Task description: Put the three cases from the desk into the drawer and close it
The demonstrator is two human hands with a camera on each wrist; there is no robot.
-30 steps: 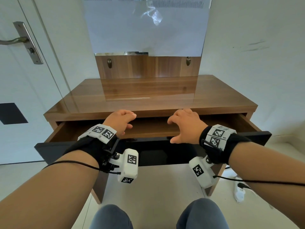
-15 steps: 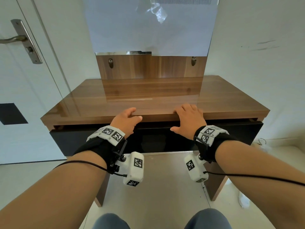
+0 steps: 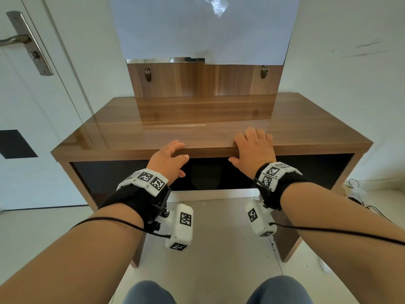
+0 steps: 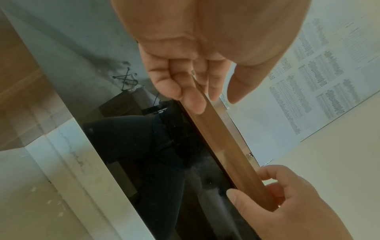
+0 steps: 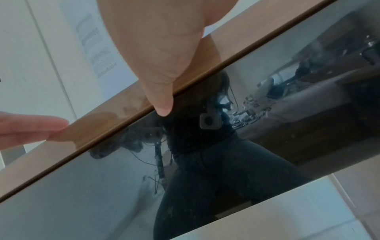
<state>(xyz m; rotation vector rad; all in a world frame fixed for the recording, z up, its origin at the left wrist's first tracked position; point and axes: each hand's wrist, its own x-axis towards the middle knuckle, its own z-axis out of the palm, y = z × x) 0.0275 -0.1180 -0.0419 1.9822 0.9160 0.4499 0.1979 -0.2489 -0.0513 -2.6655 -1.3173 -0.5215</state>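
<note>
The black glossy drawer front (image 3: 109, 176) sits flush under the wooden desk top (image 3: 197, 119), so the drawer is closed. No case is in view. My left hand (image 3: 168, 156) hovers at the desk's front edge with loosely bent fingers (image 4: 185, 91) and holds nothing. My right hand (image 3: 252, 148) lies with its fingers flat over the front edge of the desk top. The right thumb (image 5: 162, 100) touches the top of the drawer front (image 5: 205, 162).
A paper-covered mirror panel (image 3: 203, 29) rises behind the desk. A white door with a metal handle (image 3: 28, 42) stands at the left. Cables and a white plug (image 3: 359, 194) lie on the floor at the right. My knees (image 3: 151, 292) are below the desk.
The drawer was open a second ago and has slid in until shut. Both hands moved forward with it, and the right fingers now lie on the desk top.
</note>
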